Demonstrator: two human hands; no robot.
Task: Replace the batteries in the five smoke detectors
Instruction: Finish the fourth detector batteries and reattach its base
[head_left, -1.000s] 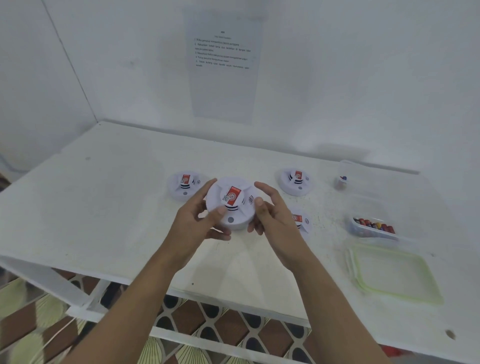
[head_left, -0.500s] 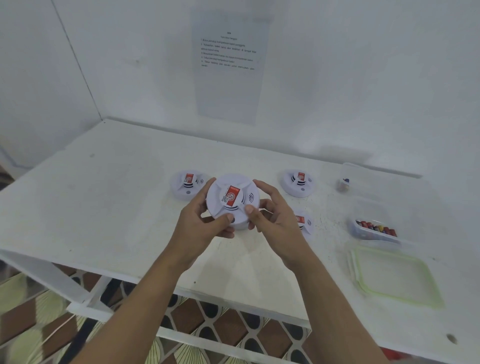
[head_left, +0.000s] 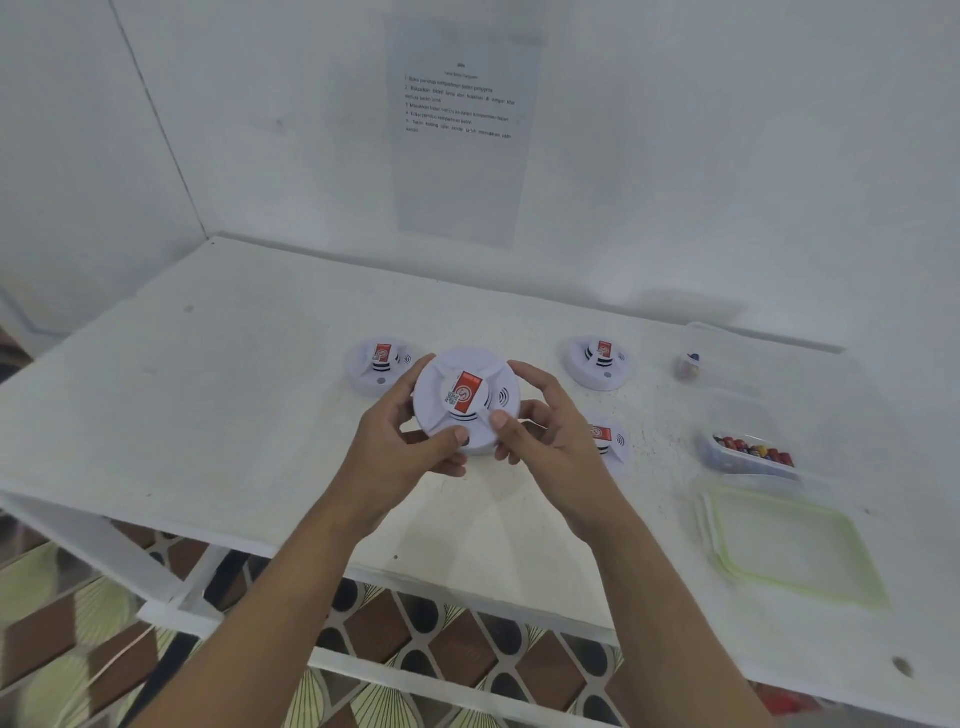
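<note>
gripping the smoke detector, left hand and right hand have tilted it further upright.

The right hand covers part of a second detector on the table, and the underside of the held detector faces away. The print on the wall sheet is too small to read, and the things in the far tub are too blurred to tell

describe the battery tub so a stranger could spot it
Start at the white table, right end. Behind the green-rimmed lid sits a small clear tub. Unlike the near-empty tub farther back, it holds a row of batteries.
</note>
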